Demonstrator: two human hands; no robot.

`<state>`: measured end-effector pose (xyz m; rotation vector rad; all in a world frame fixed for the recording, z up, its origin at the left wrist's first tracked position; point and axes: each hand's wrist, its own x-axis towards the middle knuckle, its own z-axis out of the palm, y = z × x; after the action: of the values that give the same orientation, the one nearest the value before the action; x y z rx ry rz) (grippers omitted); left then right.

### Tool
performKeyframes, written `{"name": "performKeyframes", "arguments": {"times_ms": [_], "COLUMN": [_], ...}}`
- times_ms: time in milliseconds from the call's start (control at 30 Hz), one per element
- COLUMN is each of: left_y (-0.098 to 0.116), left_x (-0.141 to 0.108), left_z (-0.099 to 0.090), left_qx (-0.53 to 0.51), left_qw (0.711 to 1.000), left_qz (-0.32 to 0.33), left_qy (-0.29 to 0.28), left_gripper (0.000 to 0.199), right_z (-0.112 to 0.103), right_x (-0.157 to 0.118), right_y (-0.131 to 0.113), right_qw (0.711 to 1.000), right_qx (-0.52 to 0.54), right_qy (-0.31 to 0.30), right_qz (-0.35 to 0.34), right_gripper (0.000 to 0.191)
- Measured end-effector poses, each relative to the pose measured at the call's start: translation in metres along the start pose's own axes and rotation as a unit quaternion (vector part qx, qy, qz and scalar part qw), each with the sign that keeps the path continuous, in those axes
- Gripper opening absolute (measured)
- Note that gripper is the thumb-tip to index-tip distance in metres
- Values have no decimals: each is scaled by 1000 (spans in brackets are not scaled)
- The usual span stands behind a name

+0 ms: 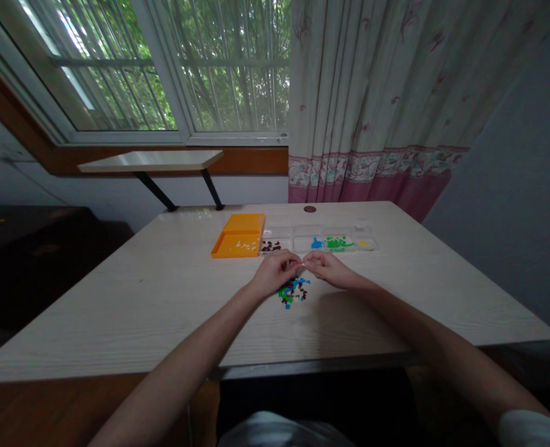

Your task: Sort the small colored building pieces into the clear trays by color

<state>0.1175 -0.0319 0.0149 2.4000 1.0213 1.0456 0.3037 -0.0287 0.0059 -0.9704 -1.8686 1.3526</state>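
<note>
My left hand (pixel 275 270) and my right hand (pixel 329 268) meet at the fingertips above the table, both pinched closed. Between the fingertips shows a tiny white piece (pixel 303 264), too small to make out in detail. Just below my left hand lies a loose pile of small plastic pieces (pixel 294 292) in blue, green, brown and white. Beyond the hands stands an open orange case (pixel 219 251) with white pieces in its near half. To its right, clear boxes (pixel 300 243) hold brown pieces (pixel 271 246), blue pieces (pixel 316 243), green pieces (pixel 338 243) and yellow pieces (pixel 363 243).
The pale wooden table (pixel 172 298) has a round brown cable hole (pixel 310 209) near its back edge. A raised shelf (pixel 156 160) on black brackets stands at the back left. Behind are a barred window (pixel 233 68) and a flowered curtain (pixel 349 93).
</note>
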Motion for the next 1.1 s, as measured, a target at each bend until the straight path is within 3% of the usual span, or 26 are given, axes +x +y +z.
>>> {"name": "performKeyframes", "arguments": {"times_ms": [133, 300, 433, 867, 1000, 1100], "left_y": [-1, -2, -2, -1, -20, -45], "left_x": [1, 3, 2, 3, 4, 0], "left_z": [-4, -13, -16, -21, -40, -60], "left_qx": [-1, 3, -2, 18, 103, 204], "left_qw": [999, 990, 985, 987, 985, 959], "left_qz": [-5, -20, -26, -36, -53, -130], "left_qy": [45, 142, 170, 158, 126, 146], "left_gripper": [9, 11, 13, 16, 15, 14], "right_z": [-1, -5, -5, -4, -5, -4], "right_x": [-2, -13, -15, -16, -15, -14], "right_y": [1, -8, -13, -14, -12, -11], "right_qw": [998, 977, 959, 950, 949, 948], "right_qx": [-57, -176, -247, -288, -291, -294], "right_qy": [2, -117, -136, -114, -117, -114], "right_qz": [-22, -16, -12, -40, -38, -41], "right_gripper": [34, 29, 25, 19, 19, 17]}}
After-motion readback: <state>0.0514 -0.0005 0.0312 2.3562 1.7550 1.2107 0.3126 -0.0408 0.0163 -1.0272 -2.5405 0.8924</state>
